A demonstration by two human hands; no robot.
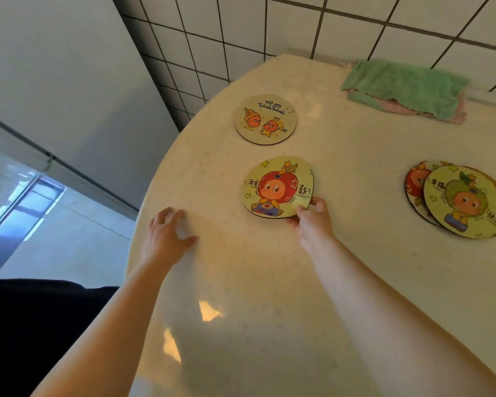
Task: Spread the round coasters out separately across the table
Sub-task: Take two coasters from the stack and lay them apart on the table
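A round coaster with a red apple character (277, 187) lies mid-table, and my right hand (312, 220) pinches its near right edge. Farther back lies a separate round coaster with two small characters and blue writing (266, 119). At the right, a coaster with a green-hooded character (467, 202) overlaps another red-character coaster (415, 181), hiding most of it. My left hand (166, 233) rests flat on the cream table (269, 282) near its left edge, fingers apart, holding nothing.
A folded green cloth (407, 87) on a pink one sits at the table's back edge against the tiled wall (298, 24). The table's curved left edge drops to the floor (55, 224). My dark clothing shows at lower left.
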